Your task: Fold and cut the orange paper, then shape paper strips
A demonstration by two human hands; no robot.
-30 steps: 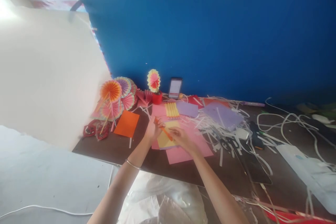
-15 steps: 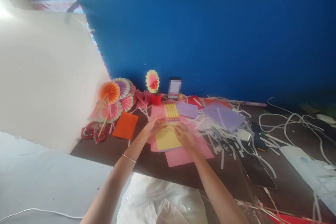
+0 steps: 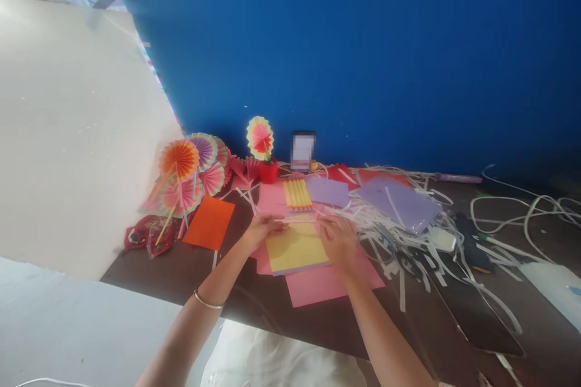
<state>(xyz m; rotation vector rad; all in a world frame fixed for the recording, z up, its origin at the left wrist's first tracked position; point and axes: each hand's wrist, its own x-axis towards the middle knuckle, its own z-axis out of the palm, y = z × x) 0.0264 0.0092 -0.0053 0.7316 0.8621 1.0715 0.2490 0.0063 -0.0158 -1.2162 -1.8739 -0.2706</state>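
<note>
A yellow sheet of paper [image 3: 297, 248] with a lilac lower edge lies on pink sheets. My left hand [image 3: 264, 233], with a metal bangle on the wrist, is closed at the sheet's upper left corner. My right hand [image 3: 338, 240] is closed at the upper right corner, fingers bent over the edge. Between the hands runs a narrow folded strip [image 3: 300, 219] along the sheet's far edge. Just beyond it sits a pleated yellow piece of paper [image 3: 298, 195]. The fingertips are partly hidden against the paper.
Finished paper fans [image 3: 180, 160] and an orange sheet [image 3: 209, 222] lie to the left. A red pot [image 3: 269, 172] holds another fan. To the right are lilac sheets [image 3: 397, 202], white paper strips, scissors [image 3: 408, 263], a dark tablet-like device [image 3: 483, 314] and white cables.
My hands have moved slightly apart, to the two upper corners of the yellow sheet, and a folded strip shows between them. The view has shifted a little closer.
</note>
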